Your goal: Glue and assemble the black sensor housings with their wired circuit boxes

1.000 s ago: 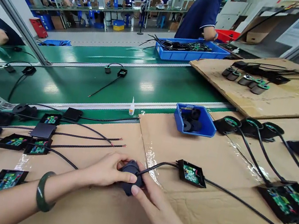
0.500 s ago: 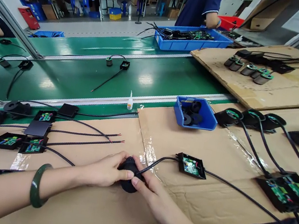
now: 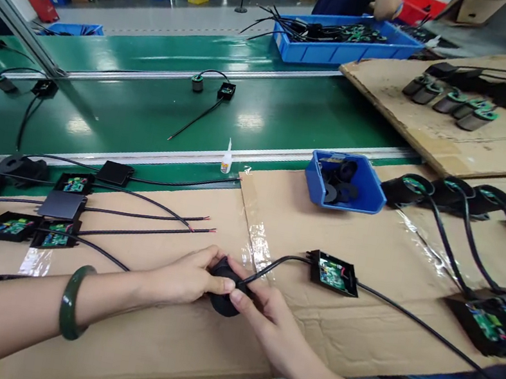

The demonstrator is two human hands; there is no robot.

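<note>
Between my two hands is a round black plastic housing (image 3: 223,304), held just above or on the cardboard near its front edge. My left hand (image 3: 195,274) grips its left side, with the thumb pressed on top. From the other side my right hand (image 3: 266,316) closes on it, thumb tip close to the left one. A black cable (image 3: 275,263) runs out of the housing past my right fingers to an uncovered black box with a green circuit board (image 3: 334,274). A second cable (image 3: 415,324) leaves that box toward the right. The housing's underside is hidden.
A blue bin (image 3: 349,184) of black round parts stands behind. Black boxes with boards (image 3: 14,226) lie left, and cabled housings (image 3: 409,190) stand right. A small glue bottle (image 3: 227,159) is by the green conveyor (image 3: 267,110). A co-worker's arm (image 3: 387,3) is above a blue crate (image 3: 345,55).
The camera view has tilted down, so the background sits higher in the picture. Both hands stay on the housing with nearly the same grip.
</note>
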